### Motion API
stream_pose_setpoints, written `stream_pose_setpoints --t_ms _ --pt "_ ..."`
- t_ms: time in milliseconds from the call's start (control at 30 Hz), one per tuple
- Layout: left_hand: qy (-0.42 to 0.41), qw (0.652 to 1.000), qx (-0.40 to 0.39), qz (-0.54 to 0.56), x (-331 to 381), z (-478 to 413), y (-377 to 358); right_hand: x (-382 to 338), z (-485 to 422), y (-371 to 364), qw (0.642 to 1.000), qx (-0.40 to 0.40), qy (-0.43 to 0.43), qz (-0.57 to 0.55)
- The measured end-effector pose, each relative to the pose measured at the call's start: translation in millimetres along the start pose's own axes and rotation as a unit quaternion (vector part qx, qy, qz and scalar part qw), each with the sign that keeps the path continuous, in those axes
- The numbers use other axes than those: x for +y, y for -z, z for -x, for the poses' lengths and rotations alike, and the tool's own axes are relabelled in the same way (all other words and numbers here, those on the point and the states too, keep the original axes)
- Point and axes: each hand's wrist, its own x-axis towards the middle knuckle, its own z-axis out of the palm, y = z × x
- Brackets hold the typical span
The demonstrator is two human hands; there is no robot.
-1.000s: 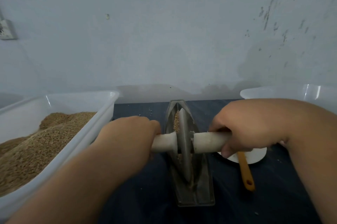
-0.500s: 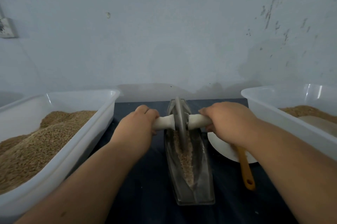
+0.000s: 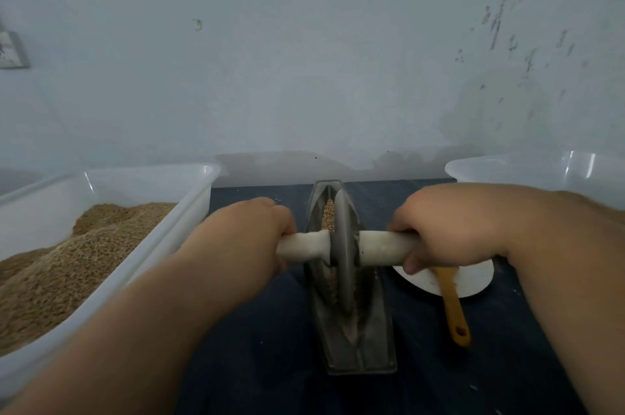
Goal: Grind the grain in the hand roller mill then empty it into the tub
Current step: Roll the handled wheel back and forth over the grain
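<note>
Though mostly unseen, right tub point(image 3: 507, 169)

Around the grey metal boat-shaped roller mill point(image 3: 368, 340), a grain-filled white plastic tub point(image 3: 189, 215) is blocking 9 o'clock, a translucent plastic tub point(image 3: 507, 167) is closing 2 o'clock, and a white round plate point(image 3: 473, 282) and orange plastic spoon point(image 3: 453, 309) are crowding 3 o'clock. Dark blue tabletop point(image 3: 263, 364) is lying open toward 7 o'clock.
</note>
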Motion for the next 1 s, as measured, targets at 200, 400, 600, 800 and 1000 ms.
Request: stream_pose_setpoints --t_ms 200,400,600,800,1000 --pt "0.033 0.999 -0.003 0.002 -4.0 -27.1 -24.6 4.5 -34.7 -29.1 0.991 0.120 -0.050 -0.006" --pt "0.034 0.999 0.019 0.007 -4.2 -21.3 -23.7 3.7 -31.7 -26.6 0.991 0.126 -0.038 0.001" --pt "0.009 0.997 -0.031 -0.072 7.1 -0.4 10.7 -8.0 4.8 3.1 0.999 0.018 0.022 0.044" --pt "-0.015 0.990 -0.037 -0.139 12.9 4.1 12.9 -13.2 12.8 6.0 0.998 -0.020 0.009 0.050" --pt "0.031 0.998 -0.006 -0.050 0.3 -23.6 -22.7 -4.4 -35.0 -23.1 0.995 0.069 -0.057 0.034"
